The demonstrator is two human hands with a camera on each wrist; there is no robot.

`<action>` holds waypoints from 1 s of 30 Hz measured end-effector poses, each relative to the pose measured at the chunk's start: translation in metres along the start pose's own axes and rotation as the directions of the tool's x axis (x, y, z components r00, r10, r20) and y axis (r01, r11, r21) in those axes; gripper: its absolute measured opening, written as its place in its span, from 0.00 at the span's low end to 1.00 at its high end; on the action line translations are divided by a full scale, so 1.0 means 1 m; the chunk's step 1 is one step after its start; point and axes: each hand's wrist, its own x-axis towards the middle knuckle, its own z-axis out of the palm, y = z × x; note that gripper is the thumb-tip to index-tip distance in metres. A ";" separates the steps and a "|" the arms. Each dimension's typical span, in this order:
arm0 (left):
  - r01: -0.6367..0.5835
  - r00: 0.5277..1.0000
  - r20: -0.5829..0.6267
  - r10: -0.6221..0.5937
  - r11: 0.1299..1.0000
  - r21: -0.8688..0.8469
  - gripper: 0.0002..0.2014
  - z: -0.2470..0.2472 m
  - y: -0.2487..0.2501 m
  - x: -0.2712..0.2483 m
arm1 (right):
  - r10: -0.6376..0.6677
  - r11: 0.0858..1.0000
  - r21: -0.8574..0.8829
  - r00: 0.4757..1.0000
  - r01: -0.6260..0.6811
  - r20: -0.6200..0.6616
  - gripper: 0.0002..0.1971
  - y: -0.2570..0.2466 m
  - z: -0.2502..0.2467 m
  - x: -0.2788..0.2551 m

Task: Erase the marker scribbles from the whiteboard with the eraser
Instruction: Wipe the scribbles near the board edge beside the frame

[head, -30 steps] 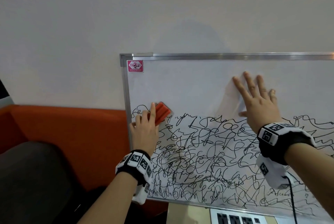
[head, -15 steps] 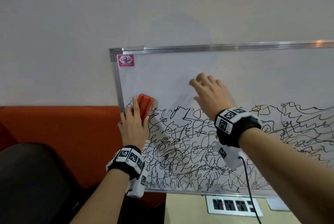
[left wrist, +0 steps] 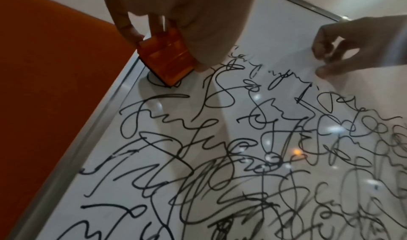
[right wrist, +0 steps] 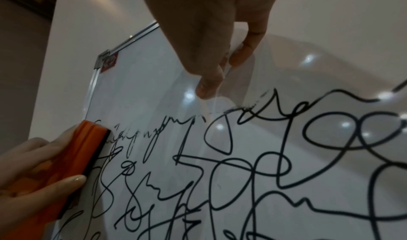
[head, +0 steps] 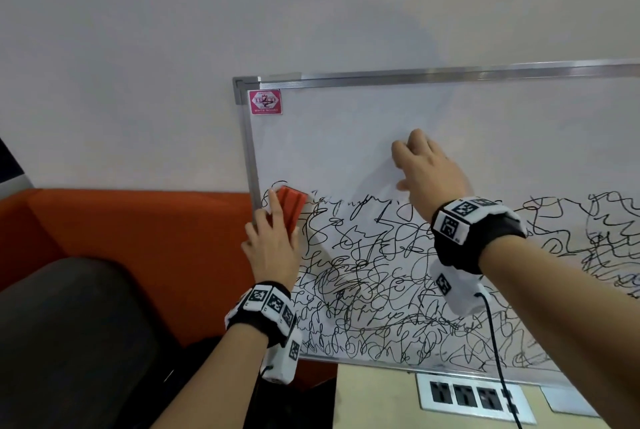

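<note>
The left hand (head: 273, 248) grips the orange eraser (head: 290, 207), fingers laid along its back and thumb on its side, so that the dark felt face sits flat on the whiteboard (head: 346, 138) at the left end of the topmost row of scribbles (head: 381, 290), just inside the metal frame. Holding it long-side upright probably lets one sweep take a tall band of ink. The right hand (head: 427, 165) holds nothing; its fingers are bent loosely, with the fingertips (right wrist: 207, 87) touching, or very nearly touching, the clean upper part of the board, seemingly to steady it against the push of the eraser, since the board appears only to lean on the wall above the counter (head: 374, 397). It rests on bare white surface, so it smears no ink. The upper band of the board is wiped clean while the lower part is densely covered, so the task looks well short of half done. An orange sofa (head: 138, 228) stands to the left of the board.
</note>
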 end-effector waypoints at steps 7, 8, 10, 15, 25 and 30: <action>-0.042 0.998 0.045 0.039 0.997 0.068 0.42 -0.005 0.007 -0.002 | 0.034 0.999 0.021 0.999 -0.034 0.019 0.22 -0.003 -0.001 0.000; 0.017 0.999 0.030 -0.018 0.999 0.033 0.41 -0.007 0.007 -0.001 | 0.037 0.999 0.019 0.999 -0.037 0.018 0.22 -0.003 -0.001 0.000; 0.026 0.999 0.028 -0.026 1.000 0.015 0.42 -0.009 0.015 -0.004 | 0.040 0.999 0.012 0.999 -0.040 0.015 0.22 -0.004 -0.001 0.000; -0.055 0.997 0.052 0.053 0.998 0.027 0.42 -0.007 0.042 -0.010 | 0.046 0.998 0.045 0.999 -0.047 0.030 0.23 -0.003 -0.001 0.001; 0.142 0.990 0.008 -0.142 0.983 -0.114 0.41 -0.007 0.029 0.004 | 0.035 0.999 0.034 0.999 -0.035 0.014 0.22 -0.002 -0.001 0.001; 0.130 0.991 0.043 -0.124 0.974 -0.187 0.42 -0.003 0.023 -0.008 | 0.036 0.999 0.025 0.999 -0.035 -0.009 0.21 -0.004 -0.002 -0.002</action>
